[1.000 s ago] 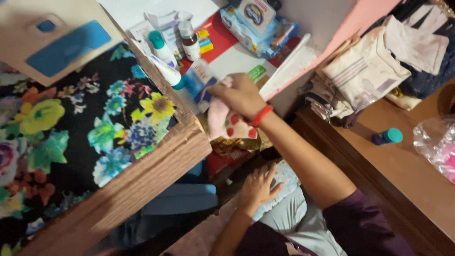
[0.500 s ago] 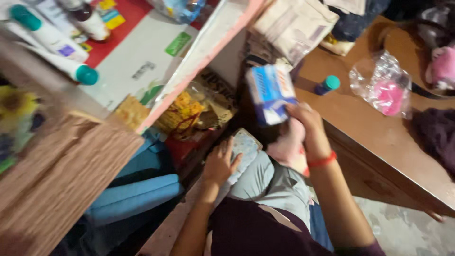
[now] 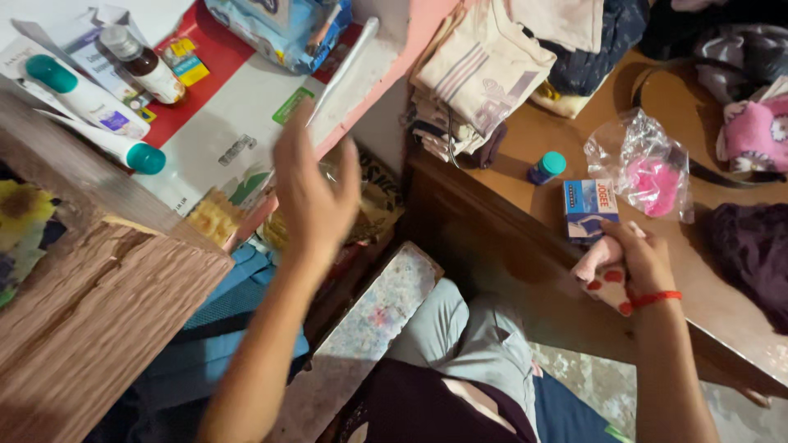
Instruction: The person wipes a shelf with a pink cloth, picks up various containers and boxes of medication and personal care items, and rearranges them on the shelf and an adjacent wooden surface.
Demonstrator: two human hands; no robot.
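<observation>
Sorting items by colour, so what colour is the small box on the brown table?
The small box is blue and white, in the head view.

Home, bedroom/living corner: folded clothes (image 3: 484, 70) piled on brown wooden surface (image 3: 566, 238), medicine bottle (image 3: 148, 64) & lotion tubes (image 3: 82, 94) on shelf, floral cloth (image 3: 20, 221), misc. household clutter.

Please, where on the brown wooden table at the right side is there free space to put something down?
The brown wooden table is bare between the small teal-capped bottle and the blue-and-white box, and along the near edge under the right hand. The far side is crowded: folded clothes, a clear plastic bag with something pink, dark cloth.
</observation>
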